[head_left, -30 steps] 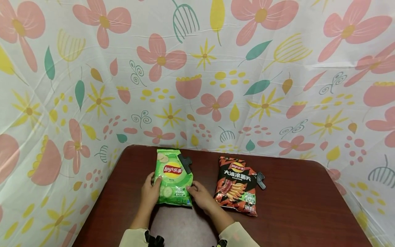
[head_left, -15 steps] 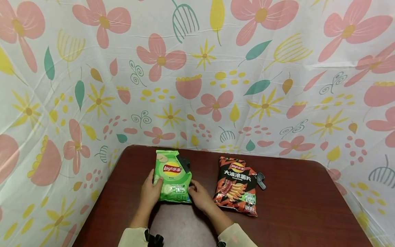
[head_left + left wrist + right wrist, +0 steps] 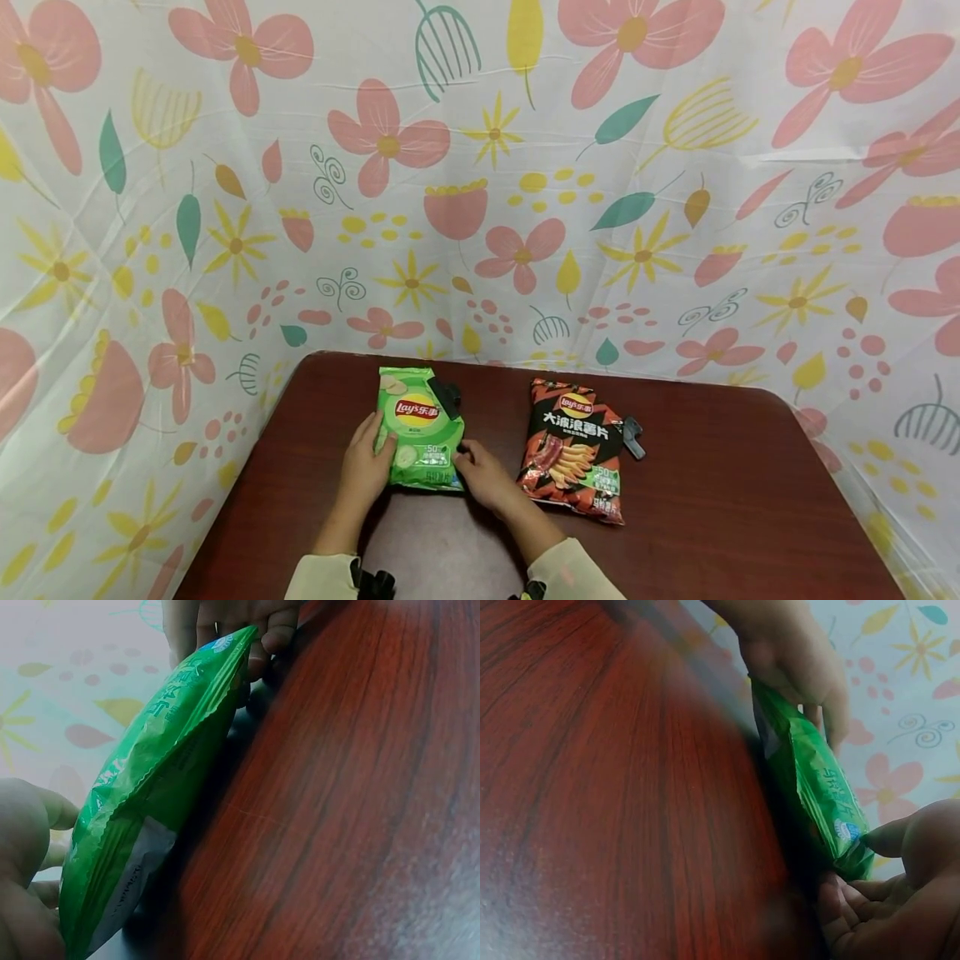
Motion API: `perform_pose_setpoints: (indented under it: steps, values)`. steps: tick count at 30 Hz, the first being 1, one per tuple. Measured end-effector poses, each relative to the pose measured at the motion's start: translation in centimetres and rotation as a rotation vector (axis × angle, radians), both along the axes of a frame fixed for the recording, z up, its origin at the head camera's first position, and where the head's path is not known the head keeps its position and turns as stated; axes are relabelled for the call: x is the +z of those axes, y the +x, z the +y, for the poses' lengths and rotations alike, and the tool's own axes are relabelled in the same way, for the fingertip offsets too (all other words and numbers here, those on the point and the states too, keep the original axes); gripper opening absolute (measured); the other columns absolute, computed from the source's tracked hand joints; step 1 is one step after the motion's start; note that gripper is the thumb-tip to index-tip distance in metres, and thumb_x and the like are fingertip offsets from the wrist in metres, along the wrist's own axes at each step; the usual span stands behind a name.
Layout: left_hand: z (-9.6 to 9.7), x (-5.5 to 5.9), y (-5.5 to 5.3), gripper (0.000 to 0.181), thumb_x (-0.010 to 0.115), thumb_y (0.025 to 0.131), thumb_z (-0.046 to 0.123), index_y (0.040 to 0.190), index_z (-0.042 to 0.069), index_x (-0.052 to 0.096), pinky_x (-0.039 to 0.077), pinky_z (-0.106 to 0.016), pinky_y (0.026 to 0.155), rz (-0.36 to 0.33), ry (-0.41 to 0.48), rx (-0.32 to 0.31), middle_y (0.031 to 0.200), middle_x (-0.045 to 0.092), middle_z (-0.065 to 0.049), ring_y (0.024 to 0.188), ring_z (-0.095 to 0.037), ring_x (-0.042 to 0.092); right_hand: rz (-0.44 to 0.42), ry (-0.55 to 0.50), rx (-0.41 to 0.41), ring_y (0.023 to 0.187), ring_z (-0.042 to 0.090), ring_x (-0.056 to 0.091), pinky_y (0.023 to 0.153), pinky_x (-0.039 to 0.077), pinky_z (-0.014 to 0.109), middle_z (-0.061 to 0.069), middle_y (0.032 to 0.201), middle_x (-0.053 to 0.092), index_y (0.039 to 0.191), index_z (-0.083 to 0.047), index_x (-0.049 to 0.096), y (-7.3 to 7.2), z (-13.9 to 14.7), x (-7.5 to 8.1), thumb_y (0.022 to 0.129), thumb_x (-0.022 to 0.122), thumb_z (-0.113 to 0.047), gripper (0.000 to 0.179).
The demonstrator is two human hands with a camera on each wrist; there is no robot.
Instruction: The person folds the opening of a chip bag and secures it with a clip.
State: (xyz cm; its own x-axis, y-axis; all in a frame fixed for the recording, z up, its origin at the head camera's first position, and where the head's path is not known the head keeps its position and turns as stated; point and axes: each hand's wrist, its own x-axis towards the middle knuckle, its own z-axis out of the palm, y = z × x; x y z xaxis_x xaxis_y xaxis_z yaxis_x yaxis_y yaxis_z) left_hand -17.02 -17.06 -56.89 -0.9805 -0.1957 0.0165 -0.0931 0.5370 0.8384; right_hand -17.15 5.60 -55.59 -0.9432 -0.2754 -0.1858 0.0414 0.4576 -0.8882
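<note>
A green bag of potato chips (image 3: 420, 429) is at the left middle of the table in the head view, with a black clip (image 3: 444, 398) on its upper right edge. My left hand (image 3: 366, 457) holds the bag's left side, thumb over the front. At the lower right corner my right hand (image 3: 486, 475) pinches the bag. In the right wrist view the right thumb (image 3: 889, 838) presses on the top face while the fingers lie underneath. Both wrist views show the bag's crimped lower seam; its underside is mostly dark.
To the right lies a red and black chip bag (image 3: 573, 450) with a grey clip (image 3: 633, 438) on its right edge. Both bags are on a dark red-brown wooden table (image 3: 720, 492). A flower-print cloth (image 3: 525, 167) rises behind and at the sides.
The green bag has shifted slightly left, and its lower edge now appears a little farther from me. Both hands keep their hold. The red and black bag stays in place.
</note>
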Motion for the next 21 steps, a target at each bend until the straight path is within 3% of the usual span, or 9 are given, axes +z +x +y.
perform_pose_setpoints:
  steps: [13,21]
  values:
    - [-0.20,-0.26,-0.07,0.060,0.054,0.104,0.034,0.157,0.012,0.037,0.034,-0.064,0.115,-0.012,-0.026,0.002,0.164,0.032,-0.016,0.147,-0.045,0.035,-0.001,0.014,0.004,0.116,0.030,0.059,0.098,0.046,0.051,0.015,0.121,0.064,0.144,0.000,0.050,-0.06,-0.11,-0.53,0.106,0.051,-0.035,0.051]
    - [-0.18,-0.19,-0.12,0.061,0.053,0.105,0.037,0.158,0.014,0.036,0.033,-0.066,0.115,-0.042,0.008,-0.003,0.165,0.030,-0.014,0.148,-0.044,0.032,-0.015,0.011,0.003,0.118,0.032,0.059,0.099,0.046,0.053,0.017,0.124,0.063,0.145,0.000,0.049,0.01,-0.02,-0.23,0.106,0.050,-0.035,0.052]
